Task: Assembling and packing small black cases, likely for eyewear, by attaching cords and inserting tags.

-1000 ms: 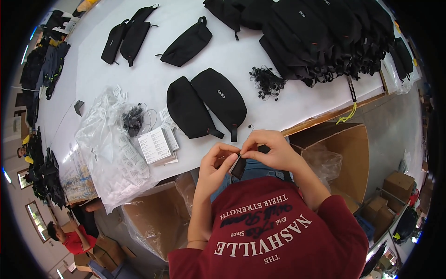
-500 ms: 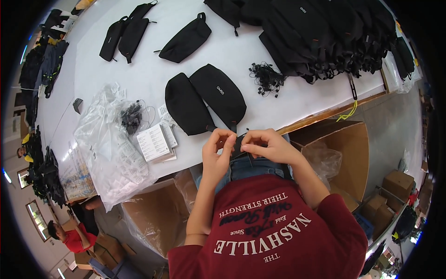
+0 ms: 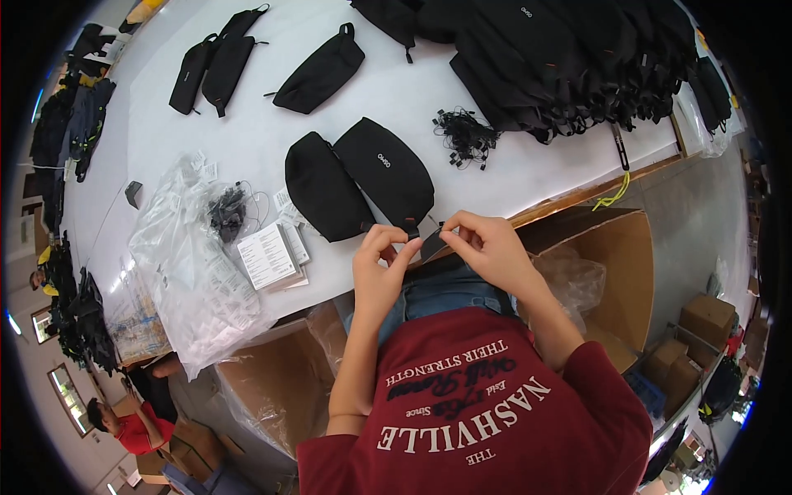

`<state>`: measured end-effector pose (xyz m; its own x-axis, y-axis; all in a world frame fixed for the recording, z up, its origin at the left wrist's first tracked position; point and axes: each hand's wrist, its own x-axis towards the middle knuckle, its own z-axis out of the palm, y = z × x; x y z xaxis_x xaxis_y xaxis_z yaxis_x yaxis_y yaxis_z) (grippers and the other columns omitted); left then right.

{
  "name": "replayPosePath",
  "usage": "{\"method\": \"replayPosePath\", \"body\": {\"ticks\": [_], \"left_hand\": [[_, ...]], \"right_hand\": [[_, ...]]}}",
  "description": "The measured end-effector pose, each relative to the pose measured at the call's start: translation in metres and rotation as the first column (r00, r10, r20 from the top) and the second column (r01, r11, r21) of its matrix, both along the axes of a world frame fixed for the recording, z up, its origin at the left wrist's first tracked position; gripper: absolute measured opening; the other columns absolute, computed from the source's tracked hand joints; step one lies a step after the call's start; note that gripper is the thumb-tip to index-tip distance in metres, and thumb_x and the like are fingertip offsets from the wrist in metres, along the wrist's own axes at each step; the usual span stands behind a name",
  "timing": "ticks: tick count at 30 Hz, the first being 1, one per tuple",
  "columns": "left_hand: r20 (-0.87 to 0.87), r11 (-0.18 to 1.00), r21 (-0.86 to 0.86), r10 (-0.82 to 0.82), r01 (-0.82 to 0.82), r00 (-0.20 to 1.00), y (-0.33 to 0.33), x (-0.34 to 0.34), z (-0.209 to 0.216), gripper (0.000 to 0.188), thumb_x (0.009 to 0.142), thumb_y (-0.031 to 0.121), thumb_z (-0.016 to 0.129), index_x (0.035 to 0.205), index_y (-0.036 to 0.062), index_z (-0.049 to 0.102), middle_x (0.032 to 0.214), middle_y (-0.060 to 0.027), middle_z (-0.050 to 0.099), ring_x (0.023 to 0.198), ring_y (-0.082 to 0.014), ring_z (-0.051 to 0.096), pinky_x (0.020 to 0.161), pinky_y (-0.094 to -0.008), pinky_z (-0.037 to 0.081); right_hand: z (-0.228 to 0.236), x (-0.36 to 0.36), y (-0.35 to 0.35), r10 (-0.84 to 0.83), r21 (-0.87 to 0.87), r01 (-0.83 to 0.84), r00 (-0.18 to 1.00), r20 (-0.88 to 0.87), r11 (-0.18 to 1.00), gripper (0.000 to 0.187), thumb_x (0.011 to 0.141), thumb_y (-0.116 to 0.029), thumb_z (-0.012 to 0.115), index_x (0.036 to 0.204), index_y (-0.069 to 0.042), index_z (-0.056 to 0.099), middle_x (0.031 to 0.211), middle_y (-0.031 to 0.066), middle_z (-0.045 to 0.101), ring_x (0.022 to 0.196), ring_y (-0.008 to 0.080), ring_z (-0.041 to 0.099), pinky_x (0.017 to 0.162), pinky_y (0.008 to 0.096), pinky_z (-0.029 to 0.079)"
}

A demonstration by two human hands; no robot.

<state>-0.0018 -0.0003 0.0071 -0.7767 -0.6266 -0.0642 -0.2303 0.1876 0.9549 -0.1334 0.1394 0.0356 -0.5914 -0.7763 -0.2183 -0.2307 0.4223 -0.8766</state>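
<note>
Two black fabric pouches lie side by side at the table's near edge, a left one (image 3: 324, 186) and a right one (image 3: 384, 169) with light print. My left hand (image 3: 381, 256) is closed in a pinch on the short black strap (image 3: 412, 228) at the right pouch's near end. Close beside it, my right hand (image 3: 478, 252) pinches a thin black tag cord. A dark flat tag (image 3: 433, 243) hangs between the two hands. The fingertips partly hide the cord, and whether it passes through the strap I cannot tell.
A tangle of black cords (image 3: 466, 138) lies right of the pouches, before a heap of black pouches (image 3: 561, 66). On the left are a stack of white cards (image 3: 268, 257) and a clear plastic bag (image 3: 186, 272). An open cardboard box (image 3: 623, 280) stands below the table edge.
My right hand has drawn slightly up and right, and the dark tag shows more clearly between the hands. My left hand keeps its pinch at the strap. The whole view has shifted slightly.
</note>
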Motion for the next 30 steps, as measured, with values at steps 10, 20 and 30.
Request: {"method": "replayPosePath", "body": {"ticks": [10, 20, 30], "left_hand": [[-0.006, 0.8, 0.6, 0.031, -0.021, 0.999, -0.005, 0.01, 0.017, 0.022, 0.084, 0.006, 0.067, 0.106, 0.0042, 0.069, 0.073, 0.0037, 0.057, 0.06, -0.0007, 0.044, 0.051, -0.0176, 0.032], [-0.151, 1.0, -0.021, 0.019, -0.022, 0.988, 0.003, 0.008, 0.019, 0.006, 0.085, 0.0, 0.063, 0.091, -0.001, 0.062, 0.088, -0.0021, 0.058, 0.062, -0.0032, 0.048, 0.05, -0.0157, 0.037], [-0.375, 0.761, 0.637, 0.168, 0.122, 0.911, -0.009, 0.021, 0.029, 0.003, 0.093, 0.005, 0.052, 0.094, 0.0015, 0.052, 0.063, -0.001, 0.049, 0.053, -0.0049, 0.044, 0.048, -0.0188, 0.035]], "right_hand": [[0.0, 0.021, -0.017, 0.048, -0.116, -0.056, 0.997, -0.068, 0.992, 0.009, 0.083, -0.014, 0.064, 0.088, -0.007, 0.064, 0.063, 0.0072, 0.057, 0.051, 0.0206, 0.054, 0.05, 0.0314, 0.041], [0.0, 0.02, -0.014, 0.04, -0.149, -0.028, 0.996, 0.075, 0.988, 0.008, 0.083, -0.013, 0.065, 0.088, -0.007, 0.065, 0.061, 0.0045, 0.05, 0.05, 0.0127, 0.046, 0.049, 0.0279, 0.035], [0.007, -0.004, 0.001, 0.023, -0.312, 0.115, 0.913, 0.406, 0.943, 0.015, 0.086, -0.01, 0.066, 0.09, -0.006, 0.053, 0.079, -0.0042, 0.053, 0.057, 0.0002, 0.029, 0.053, 0.0173, 0.025]]}}
